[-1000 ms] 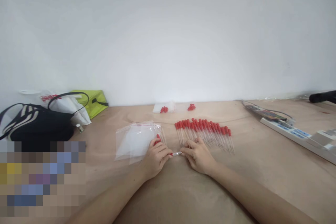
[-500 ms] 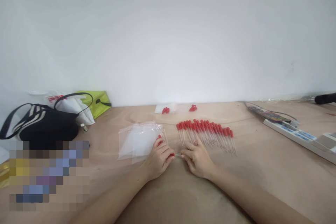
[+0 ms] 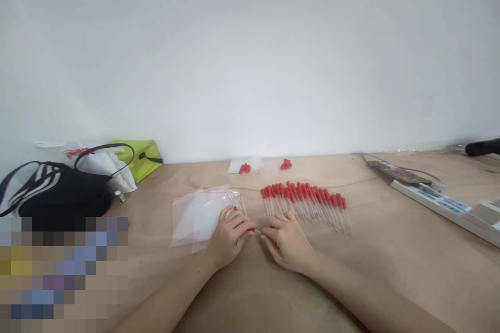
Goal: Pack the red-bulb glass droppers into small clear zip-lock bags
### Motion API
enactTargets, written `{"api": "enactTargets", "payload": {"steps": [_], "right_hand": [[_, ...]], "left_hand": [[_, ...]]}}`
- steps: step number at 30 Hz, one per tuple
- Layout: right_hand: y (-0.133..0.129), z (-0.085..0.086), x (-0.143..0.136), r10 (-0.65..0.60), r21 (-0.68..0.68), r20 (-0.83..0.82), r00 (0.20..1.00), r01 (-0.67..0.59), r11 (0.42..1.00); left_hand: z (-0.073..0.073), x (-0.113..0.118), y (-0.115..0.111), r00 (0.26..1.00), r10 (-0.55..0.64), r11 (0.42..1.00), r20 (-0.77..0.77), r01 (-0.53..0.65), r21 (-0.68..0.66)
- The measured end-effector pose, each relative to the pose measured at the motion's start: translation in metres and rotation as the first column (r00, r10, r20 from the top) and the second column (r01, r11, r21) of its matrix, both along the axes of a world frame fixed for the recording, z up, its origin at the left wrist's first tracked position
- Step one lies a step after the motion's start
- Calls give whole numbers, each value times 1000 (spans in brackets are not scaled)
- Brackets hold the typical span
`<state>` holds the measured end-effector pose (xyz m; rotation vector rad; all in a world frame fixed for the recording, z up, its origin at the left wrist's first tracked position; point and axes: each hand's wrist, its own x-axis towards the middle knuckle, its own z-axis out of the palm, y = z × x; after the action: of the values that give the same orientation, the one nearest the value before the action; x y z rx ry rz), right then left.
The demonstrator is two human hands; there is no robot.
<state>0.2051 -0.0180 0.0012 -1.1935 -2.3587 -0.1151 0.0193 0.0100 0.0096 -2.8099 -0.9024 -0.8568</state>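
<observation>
My left hand (image 3: pixel 231 234) is closed round the red rubber bulb (image 3: pixel 252 229) of a dropper, and another bit of red shows above its index finger. From the right, my right hand (image 3: pixel 287 242) pinches the dropper's thin clear tube (image 3: pixel 257 232), a short length of which shows between the hands. Behind my right hand lies a row of droppers (image 3: pixel 308 193) with red bulbs pointing away and clear tubes towards me. Clear zip bags (image 3: pixel 195 218) are stacked beside my left hand. A few thin tubes (image 3: pixel 243 205) lie just behind it.
Loose red bulbs (image 3: pixel 245 168) rest on a small bag near the wall, with more red bulbs (image 3: pixel 286 164) to their right. A black bag (image 3: pixel 66 192), a green bag (image 3: pixel 142 158) and a small vial (image 3: pixel 120 197) stand left. At right is a power strip (image 3: pixel 445 208) with a phone (image 3: pixel 406 174).
My hands have come slightly closer together, and less of the dropper's tube shows between them. The whole view has shifted a little.
</observation>
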Motion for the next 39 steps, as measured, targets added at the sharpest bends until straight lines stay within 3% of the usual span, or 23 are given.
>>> {"api": "enactTargets", "payload": {"steps": [4, 8, 11, 14, 19, 25, 28, 32, 39], "right_hand": [[7, 8, 6, -115, -84, 10, 993, 116, 990], [30, 16, 14, -384, -196, -54, 922, 367, 909], [49, 18, 13, -555, -245, 0, 832, 538, 806], [63, 16, 6, -633, -252, 46, 773, 623, 741], [69, 11, 1, -646, -226, 50, 762, 638, 736], [59, 13, -11, -528, -103, -2, 849, 525, 845], [54, 16, -32, -436, -196, -10, 900, 426, 883], [55, 19, -59, -442, -363, 1, 897, 412, 835], [65, 23, -78, -508, -431, 31, 861, 470, 770]], "left_hand": [[2, -7, 9, 970, 176, 983, 166, -181, 20], [-5, -19, 25, 840, 410, 912, 356, -376, -165], [-13, -27, 35, 804, 472, 880, 362, -406, -247], [-17, -28, 35, 817, 477, 873, 325, -397, -284], [-12, -22, 26, 849, 457, 874, 266, -373, -310], [-5, -17, 21, 871, 442, 878, 213, -371, -303], [-6, -17, 21, 897, 412, 892, 162, -361, -270], [-10, -19, 26, 913, 382, 910, 146, -343, -235], [-14, -19, 36, 920, 360, 922, 156, -325, -211]]}}
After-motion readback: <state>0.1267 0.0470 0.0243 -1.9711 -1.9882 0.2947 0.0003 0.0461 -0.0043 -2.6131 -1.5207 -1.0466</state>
